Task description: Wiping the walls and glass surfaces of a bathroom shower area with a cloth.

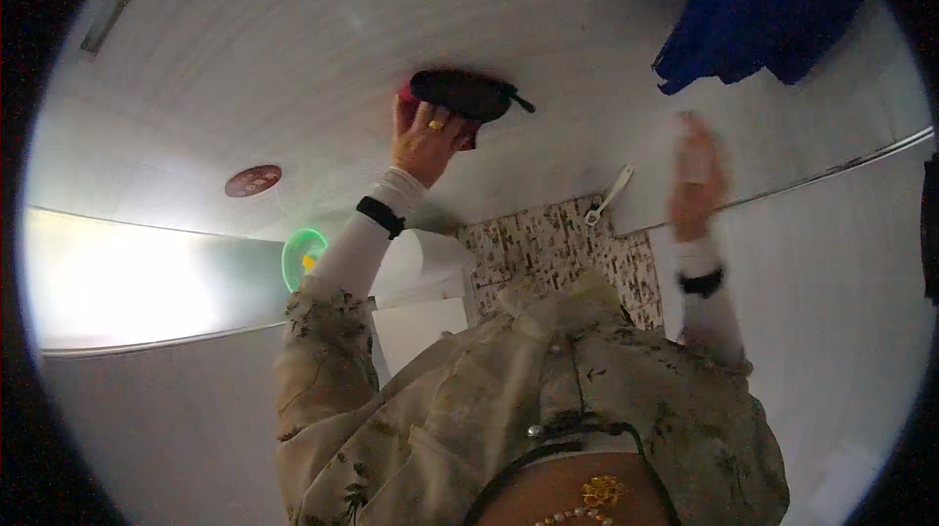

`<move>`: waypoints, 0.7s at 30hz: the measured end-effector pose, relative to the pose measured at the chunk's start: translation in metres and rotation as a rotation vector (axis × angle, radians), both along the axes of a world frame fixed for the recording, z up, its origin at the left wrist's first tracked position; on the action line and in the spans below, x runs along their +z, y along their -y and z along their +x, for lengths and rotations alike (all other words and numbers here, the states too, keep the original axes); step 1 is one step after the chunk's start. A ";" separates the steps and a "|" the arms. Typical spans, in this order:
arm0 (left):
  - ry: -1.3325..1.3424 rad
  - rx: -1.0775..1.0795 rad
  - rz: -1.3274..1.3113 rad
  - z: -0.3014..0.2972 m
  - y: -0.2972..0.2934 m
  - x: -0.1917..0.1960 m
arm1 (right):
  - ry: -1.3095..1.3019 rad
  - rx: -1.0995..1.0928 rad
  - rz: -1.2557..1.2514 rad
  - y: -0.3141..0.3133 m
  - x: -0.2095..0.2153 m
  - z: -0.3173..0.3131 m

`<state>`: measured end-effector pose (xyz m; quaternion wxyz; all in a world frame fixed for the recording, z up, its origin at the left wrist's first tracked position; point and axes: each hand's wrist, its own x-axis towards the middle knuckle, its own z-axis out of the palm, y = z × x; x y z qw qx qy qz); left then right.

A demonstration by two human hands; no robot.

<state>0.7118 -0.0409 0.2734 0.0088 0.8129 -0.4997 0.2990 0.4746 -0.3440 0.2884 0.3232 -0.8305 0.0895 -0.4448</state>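
My left hand (421,153), with a gold ring on one finger, is closed on a dark oval pouch-like thing (460,94). That thing has a short black tab at its right end, and red shows at its left edge and underneath. The pale surface lies behind it; I cannot tell whether the two touch. My right hand (696,179) is raised on the right and blurred by motion. Its fingers look stretched out, with nothing visible in them. Nearest to it is a dark blue cloth (763,22), a little above and apart from the fingertips.
A round reddish patterned disc (253,181) sits on the pale surface (323,96) at left. By my left forearm are a green round-rimmed thing (306,257) and a white box-like thing (423,326). A white handled tool (610,196) shows against a brown patterned panel (533,242).
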 end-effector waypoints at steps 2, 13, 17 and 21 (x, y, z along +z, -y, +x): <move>-0.007 -0.038 -0.090 -0.007 0.020 0.005 | -0.165 0.350 0.231 -0.045 -0.062 0.035; -0.303 0.055 -0.101 -0.059 0.058 0.020 | -0.569 0.622 -0.333 -0.116 -0.061 0.140; -0.303 0.042 -0.157 -0.067 0.076 0.005 | -0.443 0.753 0.143 -0.084 -0.084 0.136; -0.350 0.053 -0.169 -0.080 0.108 -0.020 | -0.382 0.890 1.042 -0.042 -0.116 0.130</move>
